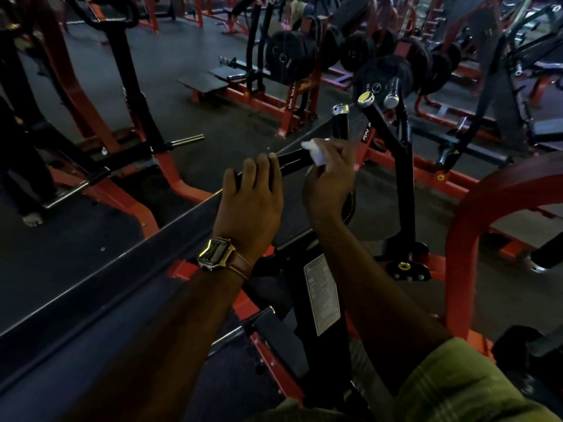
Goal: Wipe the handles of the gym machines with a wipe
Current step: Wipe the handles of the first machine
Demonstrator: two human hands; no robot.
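The left hand (pixel 251 196) lay over the near end of the black handle (pixel 294 158), fingers curled round it, steadying it. Just right, the right hand (pixel 327 178) pinched the white wipe (pixel 316 152) against the same handle, further along. The wiping of this grip looked to be underway; next the wipe likely needed drawing along toward the upright handle (pixel 340 123) beyond.

Soft white wipe (pixel 315 152) sits crumpled against the glossy black handle (pixel 294 158) at centre; polished metal caps (pixel 366 98) gleam above it, painted red frame (pixel 475 226) shines right, matt rubber floor (pixel 170 56) upper left.
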